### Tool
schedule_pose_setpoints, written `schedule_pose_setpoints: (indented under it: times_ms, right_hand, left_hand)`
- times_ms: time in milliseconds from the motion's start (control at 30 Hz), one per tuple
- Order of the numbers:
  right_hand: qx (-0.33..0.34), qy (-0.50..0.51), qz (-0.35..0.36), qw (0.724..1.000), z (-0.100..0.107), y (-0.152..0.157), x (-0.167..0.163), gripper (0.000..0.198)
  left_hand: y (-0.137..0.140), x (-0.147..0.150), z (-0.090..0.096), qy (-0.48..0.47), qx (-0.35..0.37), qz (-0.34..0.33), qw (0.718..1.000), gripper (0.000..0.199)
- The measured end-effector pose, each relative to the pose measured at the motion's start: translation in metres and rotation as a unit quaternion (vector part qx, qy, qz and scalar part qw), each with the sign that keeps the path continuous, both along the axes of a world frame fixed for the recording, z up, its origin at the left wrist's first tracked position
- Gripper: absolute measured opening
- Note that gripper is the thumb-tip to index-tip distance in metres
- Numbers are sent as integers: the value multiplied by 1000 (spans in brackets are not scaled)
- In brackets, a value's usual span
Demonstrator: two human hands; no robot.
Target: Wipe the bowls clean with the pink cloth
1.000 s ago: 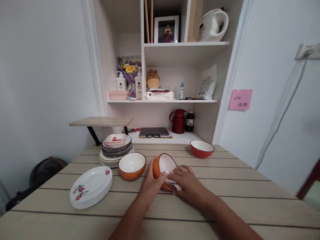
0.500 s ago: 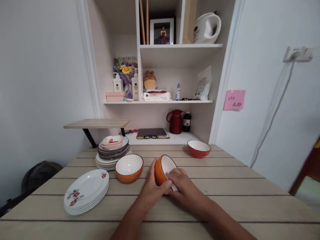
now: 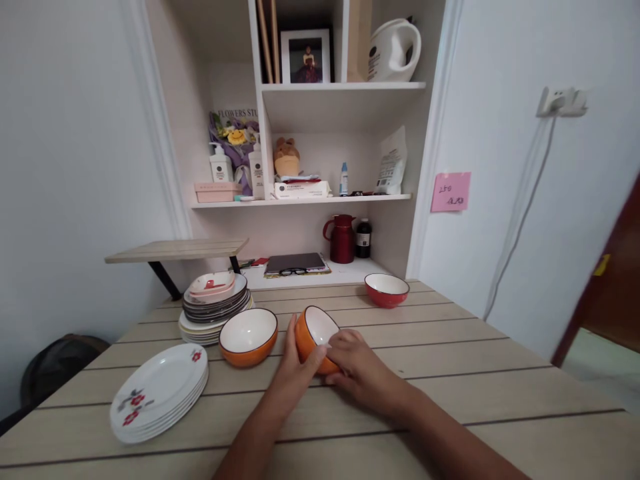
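Observation:
My left hand (image 3: 296, 363) grips an orange bowl (image 3: 303, 337) from its left side, thumb over the near rim. The bowl is tilted, its white inside (image 3: 321, 325) facing up and to the right. My right hand (image 3: 353, 363) is closed at the bowl's near right rim, fingers bent over the edge. It pinches a thin white cloth, mostly hidden under the fingers; whether it is cloth or paper is hard to tell. Just left of my left hand, a second orange bowl (image 3: 249, 340) with a white inside stands upright on the table.
White flowered plates (image 3: 160, 390) are stacked at the front left. Behind them rises a stack of mixed plates (image 3: 215, 307) topped by small dishes (image 3: 213, 284). A red bowl (image 3: 387, 291) stands at the back right. A raised wooden shelf (image 3: 177, 250) overhangs the left back corner.
The whole view has shifted, so most things appear farther left. My right hand has moved along the held bowl's rim, and less of the white cloth shows. The left hand keeps its grip.

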State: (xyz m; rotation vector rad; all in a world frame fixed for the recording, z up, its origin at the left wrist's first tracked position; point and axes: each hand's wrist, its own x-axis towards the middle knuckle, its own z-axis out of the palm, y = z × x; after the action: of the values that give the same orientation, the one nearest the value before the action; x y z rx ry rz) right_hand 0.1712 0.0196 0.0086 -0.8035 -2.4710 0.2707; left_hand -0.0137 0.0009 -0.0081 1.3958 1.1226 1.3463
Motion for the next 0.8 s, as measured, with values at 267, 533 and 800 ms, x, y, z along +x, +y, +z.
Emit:
schedule_pose_setpoints:
  times_ms: [267, 533, 800]
  right_hand:
    - [-25, -64, -21, 997, -4, 9, 6, 39]
    - [43, -96, -46, 993, -1, 4, 10, 41]
    - [24, -67, -44, 997, -11, 0, -10, 27]
  left_hand:
    - [6, 0, -2, -5, 37, 41, 998, 75]
    - [14, -4, -10, 15, 15, 45, 999, 78]
    - [5, 2, -10, -6, 31, 48, 998, 103]
